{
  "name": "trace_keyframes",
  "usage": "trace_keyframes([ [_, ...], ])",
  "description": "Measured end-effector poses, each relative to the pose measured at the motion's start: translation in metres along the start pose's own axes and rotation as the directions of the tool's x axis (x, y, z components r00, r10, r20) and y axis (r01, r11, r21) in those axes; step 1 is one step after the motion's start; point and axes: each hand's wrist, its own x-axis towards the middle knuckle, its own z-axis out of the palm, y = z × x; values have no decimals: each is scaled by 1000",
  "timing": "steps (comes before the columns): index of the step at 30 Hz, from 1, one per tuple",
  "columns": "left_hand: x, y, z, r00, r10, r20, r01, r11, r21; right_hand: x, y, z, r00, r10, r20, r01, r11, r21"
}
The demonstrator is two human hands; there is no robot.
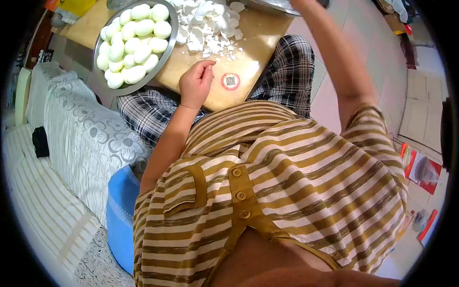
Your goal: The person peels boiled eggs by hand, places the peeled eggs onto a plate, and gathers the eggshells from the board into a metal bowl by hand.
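Observation:
My left hand (196, 83) rests at the near part of the wooden table, its fingers curled closed, with nothing visible in them. Left of it stands a round metal bowl (173, 28) heaped with several peeled eggs (142, 52), smooth and pale. Just beyond the hand lies a pile of broken white eggshells (205, 24), with small bits scattered toward me. My right hand (300, 4) reaches far forward by a metal basin (272, 5) at the top edge; the frame cuts off its fingers.
The table (253, 38) carries a round red-and-white sticker with a square code (230, 81). A sofa with a floral cover (95, 119) runs along the left, a blue object (119, 210) beside it. Tiled floor (334, 62) lies to the right, with red packages (423, 172) farther over.

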Motion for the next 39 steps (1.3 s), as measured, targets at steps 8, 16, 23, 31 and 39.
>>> trace_keyframes([
  [8, -3, -3, 2, 999, 23, 26, -24, 999, 31, -189, 1, 59, 950, -272, 150, 311, 849, -427],
  [16, -3, -6, 1, 999, 3, 36, -5, 998, 64, -177, -27, 57, 907, -409, 101, 406, 785, -467],
  [23, 0, -3, -1, 999, 38, 0, -38, 994, 98, -186, 5, 74, 920, -99, 380, 270, 862, -428],
  [31, -4, -6, 1, 998, 68, 5, -68, 988, 142, -196, 13, 78, 994, -25, 107, 87, 772, -629],
  [39, -5, 8, -5, 993, 120, 17, -121, 974, 190, -188, -22, 69, 962, -265, 68, 272, 896, -352],
])
